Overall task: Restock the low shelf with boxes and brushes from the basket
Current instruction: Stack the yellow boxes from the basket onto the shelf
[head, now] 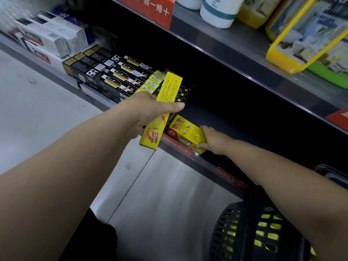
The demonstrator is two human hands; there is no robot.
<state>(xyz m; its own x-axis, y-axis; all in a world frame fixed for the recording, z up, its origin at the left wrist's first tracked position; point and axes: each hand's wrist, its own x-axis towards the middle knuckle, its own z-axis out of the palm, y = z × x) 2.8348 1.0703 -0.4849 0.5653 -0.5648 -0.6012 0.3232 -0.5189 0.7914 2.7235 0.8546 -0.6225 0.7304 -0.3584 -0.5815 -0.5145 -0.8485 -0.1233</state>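
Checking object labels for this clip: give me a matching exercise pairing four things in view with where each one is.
Things:
1. long yellow cardboard box
2. flat yellow-and-red cardboard box
3. dark perforated plastic basket
4. white plastic bottle with a teal band

Places:
A. on the upper shelf
B. below the low shelf, near right
C. tilted in the air, gripped by the left hand
D. lying at the low shelf's front edge, held by the right hand

Pairs: 1-C, 2-D, 3-B, 4-A

Left hand (150, 113) grips tilted box (170, 87); right hand (214, 140) holds shelved box (185, 130).
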